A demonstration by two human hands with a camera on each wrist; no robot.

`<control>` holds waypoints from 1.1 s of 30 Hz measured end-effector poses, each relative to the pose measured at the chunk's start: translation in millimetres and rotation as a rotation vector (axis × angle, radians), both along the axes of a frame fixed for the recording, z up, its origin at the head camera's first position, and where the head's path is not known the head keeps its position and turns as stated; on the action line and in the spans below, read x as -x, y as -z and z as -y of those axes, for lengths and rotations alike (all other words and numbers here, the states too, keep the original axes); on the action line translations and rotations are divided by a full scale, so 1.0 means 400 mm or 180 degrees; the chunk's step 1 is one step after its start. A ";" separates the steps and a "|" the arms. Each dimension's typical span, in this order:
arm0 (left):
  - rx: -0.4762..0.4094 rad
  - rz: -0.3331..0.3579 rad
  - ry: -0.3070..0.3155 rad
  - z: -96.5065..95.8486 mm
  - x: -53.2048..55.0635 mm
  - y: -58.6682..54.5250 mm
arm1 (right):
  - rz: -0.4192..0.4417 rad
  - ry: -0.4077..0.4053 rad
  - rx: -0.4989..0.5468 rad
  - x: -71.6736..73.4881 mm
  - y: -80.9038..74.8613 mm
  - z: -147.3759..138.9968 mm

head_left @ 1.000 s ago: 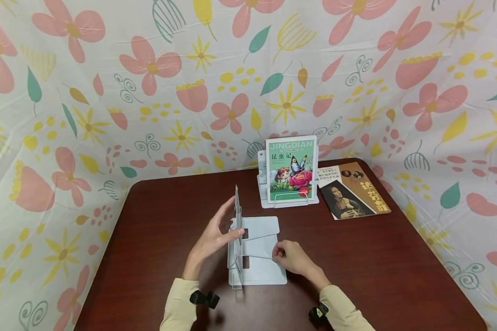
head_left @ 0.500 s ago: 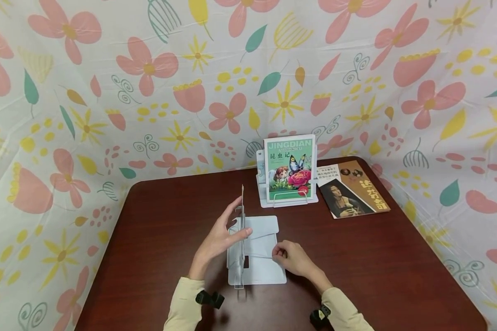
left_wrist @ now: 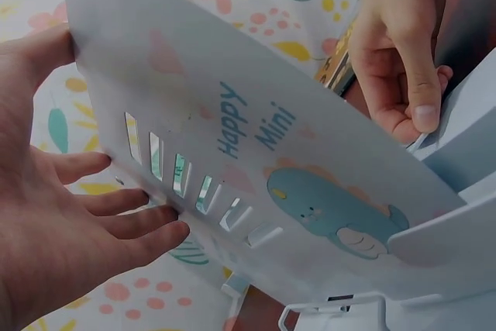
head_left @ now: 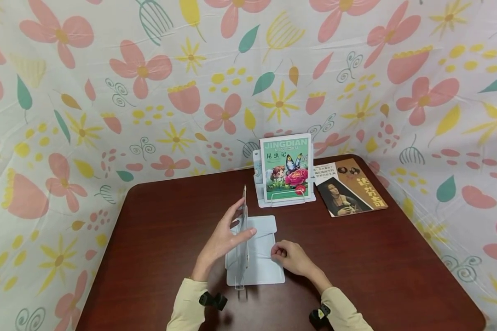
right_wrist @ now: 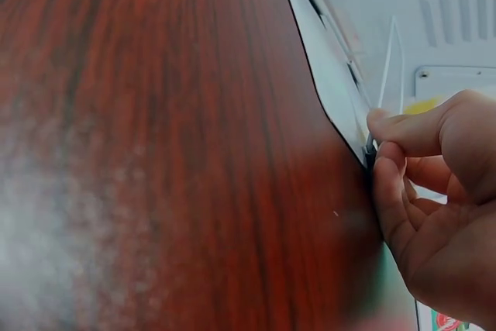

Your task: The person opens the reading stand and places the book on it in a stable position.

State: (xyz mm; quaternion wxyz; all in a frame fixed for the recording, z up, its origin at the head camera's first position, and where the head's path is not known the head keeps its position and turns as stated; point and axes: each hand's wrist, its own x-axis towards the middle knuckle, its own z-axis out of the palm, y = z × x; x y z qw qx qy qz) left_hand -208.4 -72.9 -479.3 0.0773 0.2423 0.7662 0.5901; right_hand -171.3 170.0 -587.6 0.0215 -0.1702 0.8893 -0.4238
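Note:
A pale bookstand lies on the table with its base plate (head_left: 261,273) flat and its hinged panel (head_left: 243,250) nearly upright, edge-on in the head view. My left hand (head_left: 221,239) straddles the panel's edge. In the left wrist view its spread fingers (left_wrist: 132,218) touch the face printed "Happy Mini" and a blue dinosaur, while the thumb goes behind the edge. At the right side of the base, my right hand (head_left: 291,257) pinches a thin wire support (right_wrist: 394,60) between thumb and fingertips. Slots run along the panel, and a wire page holder (left_wrist: 341,315) shows below it.
Behind, a similar stand (head_left: 258,195) holds a green children's book (head_left: 286,170). To its right a brown and white book (head_left: 352,186) with a portrait lies flat. The dark wooden table (head_left: 161,230) meets a flower-printed cloth (head_left: 149,105) at the back.
The panel has swung a little to the right over the base, my left hand moving along with it. My right hand stays at the base's right edge. The head view has shifted slightly.

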 end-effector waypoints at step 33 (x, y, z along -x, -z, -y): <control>0.0326 -0.0005 -0.0252 -0.088 -0.014 0.011 | 0.0034 -0.0010 0.0233 -0.005 0.007 -0.014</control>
